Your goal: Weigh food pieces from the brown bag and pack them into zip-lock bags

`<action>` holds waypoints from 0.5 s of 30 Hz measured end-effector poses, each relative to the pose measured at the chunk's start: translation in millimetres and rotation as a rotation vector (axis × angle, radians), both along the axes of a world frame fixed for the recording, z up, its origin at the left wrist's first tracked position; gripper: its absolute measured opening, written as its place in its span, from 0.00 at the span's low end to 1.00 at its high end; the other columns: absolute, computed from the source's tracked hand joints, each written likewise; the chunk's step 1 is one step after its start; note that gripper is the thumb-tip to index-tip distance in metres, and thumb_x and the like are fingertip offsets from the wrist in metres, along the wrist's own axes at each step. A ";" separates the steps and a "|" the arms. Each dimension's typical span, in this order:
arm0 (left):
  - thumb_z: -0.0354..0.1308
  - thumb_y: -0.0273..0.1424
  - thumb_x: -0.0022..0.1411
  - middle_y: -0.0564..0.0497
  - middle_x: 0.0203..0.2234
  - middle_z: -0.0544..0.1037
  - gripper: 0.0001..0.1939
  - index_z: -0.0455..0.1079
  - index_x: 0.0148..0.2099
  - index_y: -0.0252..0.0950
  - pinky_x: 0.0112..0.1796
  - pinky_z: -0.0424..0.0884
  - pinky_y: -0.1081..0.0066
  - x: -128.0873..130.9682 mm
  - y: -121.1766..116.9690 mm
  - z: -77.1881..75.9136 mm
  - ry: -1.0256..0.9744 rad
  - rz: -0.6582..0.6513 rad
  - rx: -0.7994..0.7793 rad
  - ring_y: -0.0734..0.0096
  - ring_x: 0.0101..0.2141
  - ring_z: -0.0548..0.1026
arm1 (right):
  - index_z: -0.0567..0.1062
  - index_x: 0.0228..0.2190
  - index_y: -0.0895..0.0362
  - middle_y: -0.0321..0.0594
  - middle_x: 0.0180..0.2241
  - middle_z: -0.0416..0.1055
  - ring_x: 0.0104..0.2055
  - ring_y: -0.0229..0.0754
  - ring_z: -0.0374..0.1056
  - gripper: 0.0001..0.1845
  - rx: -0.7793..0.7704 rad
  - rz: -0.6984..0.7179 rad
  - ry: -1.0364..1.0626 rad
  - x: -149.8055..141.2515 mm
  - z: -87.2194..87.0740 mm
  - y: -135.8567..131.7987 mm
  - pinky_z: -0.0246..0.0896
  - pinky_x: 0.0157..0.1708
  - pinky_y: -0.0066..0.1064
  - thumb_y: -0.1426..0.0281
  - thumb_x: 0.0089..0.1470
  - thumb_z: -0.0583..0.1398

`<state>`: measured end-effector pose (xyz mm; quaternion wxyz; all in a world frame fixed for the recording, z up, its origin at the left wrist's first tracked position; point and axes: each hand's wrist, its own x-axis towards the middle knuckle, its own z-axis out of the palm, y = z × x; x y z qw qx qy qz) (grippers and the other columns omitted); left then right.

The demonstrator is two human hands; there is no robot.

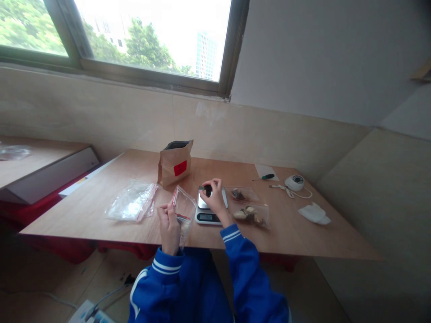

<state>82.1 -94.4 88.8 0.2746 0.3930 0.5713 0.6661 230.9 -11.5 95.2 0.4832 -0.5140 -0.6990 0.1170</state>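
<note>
My left hand [168, 226] is closed on the edge of a clear zip bag [183, 207] with a red seal strip, held upright near the table's front edge. My right hand [213, 195] hovers over a small digital kitchen scale [207, 214] and pinches a small dark piece [208, 190] above its metal platform. Both sleeves are blue with white stripes. Just right of the scale lie two filled clear bags [251, 213] with brownish contents.
A brown paper pouch [175, 163] with a red label stands open behind the scale. A pile of empty zip bags [133, 202] lies to the left. A screwdriver [266, 177], a white round device with cable [294, 183] and a white tissue [314, 213] lie at the right.
</note>
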 end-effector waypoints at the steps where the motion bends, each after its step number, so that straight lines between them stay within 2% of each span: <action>1: 0.47 0.47 0.64 0.58 0.22 0.64 0.16 0.58 0.36 0.39 0.23 0.64 0.74 0.8 -0.4 0.6 -0.001 -0.017 -0.026 0.75 0.20 0.66 | 0.71 0.38 0.55 0.44 0.44 0.56 0.49 0.45 0.61 0.12 0.024 0.023 0.067 -3.1 9.7 -5.3 0.60 0.51 0.38 0.71 0.48 0.63; 4: 0.46 0.47 0.64 0.57 0.21 0.64 0.16 0.58 0.36 0.39 0.25 0.64 0.73 3.9 -1.1 1.3 0.000 -0.056 -0.064 0.73 0.22 0.66 | 0.70 0.42 0.55 0.44 0.45 0.57 0.51 0.44 0.60 0.17 0.052 0.173 0.120 -14.1 39.3 -23.3 0.60 0.53 0.35 0.67 0.49 0.64; 7: 0.46 0.47 0.64 0.56 0.24 0.65 0.16 0.58 0.37 0.39 0.26 0.65 0.72 6.8 -1.0 0.1 -0.008 -0.074 -0.050 0.72 0.24 0.68 | 0.70 0.43 0.54 0.43 0.46 0.56 0.54 0.44 0.58 0.20 0.001 0.325 0.039 -23.8 57.3 -38.2 0.55 0.57 0.36 0.64 0.48 0.66; 12: 0.46 0.49 0.63 0.53 0.30 0.68 0.18 0.57 0.39 0.38 0.28 0.69 0.71 9.0 -1.7 -2.2 -0.061 -0.107 -0.022 0.70 0.28 0.72 | 0.73 0.44 0.53 0.42 0.47 0.58 0.54 0.44 0.59 0.21 -0.121 0.489 -0.002 -31.5 63.7 -51.9 0.54 0.58 0.38 0.57 0.50 0.64; 15: 0.45 0.50 0.63 0.53 0.29 0.70 0.19 0.56 0.39 0.39 0.27 0.69 0.71 8.5 -2.2 -0.7 -0.132 -0.109 -0.045 0.70 0.26 0.72 | 0.74 0.43 0.53 0.42 0.45 0.62 0.51 0.40 0.63 0.19 -0.129 0.564 0.096 -31.7 64.7 -52.6 0.57 0.54 0.34 0.54 0.59 0.54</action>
